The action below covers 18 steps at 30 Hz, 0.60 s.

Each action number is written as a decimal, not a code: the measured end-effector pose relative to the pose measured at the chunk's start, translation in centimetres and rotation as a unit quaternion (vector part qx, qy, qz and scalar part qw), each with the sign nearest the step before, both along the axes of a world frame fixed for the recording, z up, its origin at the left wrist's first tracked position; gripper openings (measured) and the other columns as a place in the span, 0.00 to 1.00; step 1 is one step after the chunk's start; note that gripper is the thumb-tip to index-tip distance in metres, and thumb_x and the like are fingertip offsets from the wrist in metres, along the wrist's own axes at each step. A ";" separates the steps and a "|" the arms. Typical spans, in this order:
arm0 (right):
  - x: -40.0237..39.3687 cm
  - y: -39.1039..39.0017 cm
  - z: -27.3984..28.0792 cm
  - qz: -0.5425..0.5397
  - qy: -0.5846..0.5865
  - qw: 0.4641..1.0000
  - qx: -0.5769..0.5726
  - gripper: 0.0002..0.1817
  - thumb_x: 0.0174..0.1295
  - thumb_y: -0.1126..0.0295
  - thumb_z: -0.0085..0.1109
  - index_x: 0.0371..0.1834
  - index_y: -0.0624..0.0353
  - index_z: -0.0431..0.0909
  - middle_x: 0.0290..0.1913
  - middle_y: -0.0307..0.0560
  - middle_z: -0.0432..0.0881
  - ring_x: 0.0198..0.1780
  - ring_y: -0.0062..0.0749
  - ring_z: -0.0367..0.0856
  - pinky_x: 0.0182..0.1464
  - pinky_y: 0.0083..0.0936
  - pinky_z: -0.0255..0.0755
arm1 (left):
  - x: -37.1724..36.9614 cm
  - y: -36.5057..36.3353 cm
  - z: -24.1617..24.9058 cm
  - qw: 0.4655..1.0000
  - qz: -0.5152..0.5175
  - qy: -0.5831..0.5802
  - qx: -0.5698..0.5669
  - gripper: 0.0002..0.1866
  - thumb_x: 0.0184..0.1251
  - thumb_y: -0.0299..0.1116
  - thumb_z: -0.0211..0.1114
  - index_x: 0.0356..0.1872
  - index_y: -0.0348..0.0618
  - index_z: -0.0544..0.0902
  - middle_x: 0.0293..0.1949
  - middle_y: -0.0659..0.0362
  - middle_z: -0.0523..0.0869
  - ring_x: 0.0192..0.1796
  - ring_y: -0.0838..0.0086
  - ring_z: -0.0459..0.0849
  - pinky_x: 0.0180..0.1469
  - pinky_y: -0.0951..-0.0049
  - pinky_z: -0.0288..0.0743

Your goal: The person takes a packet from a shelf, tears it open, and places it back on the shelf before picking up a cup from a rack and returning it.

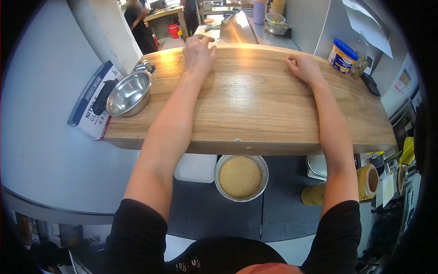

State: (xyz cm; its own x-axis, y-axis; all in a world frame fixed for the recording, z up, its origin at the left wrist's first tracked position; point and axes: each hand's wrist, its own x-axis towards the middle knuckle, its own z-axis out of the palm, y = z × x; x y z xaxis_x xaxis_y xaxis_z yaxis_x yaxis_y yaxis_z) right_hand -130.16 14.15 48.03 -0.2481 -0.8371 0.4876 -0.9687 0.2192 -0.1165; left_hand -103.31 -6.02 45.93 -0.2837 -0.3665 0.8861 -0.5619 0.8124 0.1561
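My left hand (199,55) is at the far edge of a raised wooden counter (255,100), its fingers bent but slightly apart, with no object visible in it. Further right, my right hand (305,67) rests on the wood with its fingers curled in; nothing shows in it. Below the counter's near edge, a round metal pan (266,182) holds a flat, pale yellow-brown layer (240,177). Beside it on the dark lower surface lies a white tray (195,168), partly covered by my left arm.
A steel bowl (130,93) and a nitrile glove box (93,102) stand at the counter's left end. A blue-lidded tub (342,56) stands at the far right. Yellow rolls (314,194) lie below my right arm. A person (136,25) stands in the background.
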 end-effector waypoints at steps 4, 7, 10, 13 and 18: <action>-0.2 -0.1 0.0 -0.004 0.005 1.000 -0.019 0.19 0.62 0.53 0.59 0.37 0.59 0.85 0.37 0.59 0.85 0.43 0.53 0.83 0.47 0.42 0.75 | 0.0 0.5 0.7 0.991 -0.114 0.002 0.069 0.13 0.58 0.35 0.68 0.45 0.46 0.85 0.38 0.53 0.86 0.44 0.60 0.84 0.50 0.63 0.77; -0.6 0.1 0.7 -0.025 -0.004 1.000 -0.004 0.20 0.62 0.52 0.60 0.36 0.59 0.85 0.37 0.59 0.85 0.43 0.54 0.83 0.47 0.42 0.75 | -0.8 1.6 1.5 0.975 -0.177 0.005 0.135 0.14 0.62 0.37 0.66 0.47 0.48 0.84 0.34 0.55 0.87 0.38 0.60 0.86 0.44 0.63 0.79; -1.5 0.5 -0.8 -0.009 0.010 1.000 -0.005 0.21 0.62 0.49 0.59 0.36 0.59 0.85 0.35 0.59 0.85 0.41 0.55 0.83 0.46 0.43 0.76 | -1.0 2.3 0.7 0.975 -0.167 -0.041 0.144 0.14 0.64 0.43 0.65 0.48 0.54 0.84 0.32 0.56 0.88 0.36 0.62 0.87 0.43 0.64 0.79; 0.0 0.4 -0.3 -0.031 -0.052 0.998 -0.006 0.22 0.63 0.49 0.59 0.35 0.60 0.85 0.30 0.58 0.85 0.37 0.52 0.84 0.43 0.41 0.76 | -1.2 1.5 0.1 0.978 -0.155 -0.057 0.125 0.14 0.64 0.44 0.64 0.46 0.53 0.85 0.32 0.57 0.89 0.36 0.64 0.87 0.42 0.65 0.80; -0.7 -0.2 0.4 -0.023 -0.059 0.996 0.060 0.22 0.63 0.50 0.61 0.33 0.61 0.86 0.21 0.51 0.82 0.27 0.41 0.81 0.35 0.35 0.73 | -1.2 2.0 0.6 0.973 -0.153 -0.071 0.157 0.12 0.64 0.45 0.64 0.41 0.52 0.87 0.30 0.58 0.89 0.36 0.66 0.88 0.41 0.67 0.79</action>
State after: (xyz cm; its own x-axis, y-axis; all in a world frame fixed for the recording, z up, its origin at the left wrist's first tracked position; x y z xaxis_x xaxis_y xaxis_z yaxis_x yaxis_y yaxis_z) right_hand -130.85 13.96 48.43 -0.3375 -0.8741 0.3494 -0.9383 0.2826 -0.1995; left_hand -104.53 -4.02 46.49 -0.5330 -0.4923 0.6882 -0.3360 0.8696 0.3618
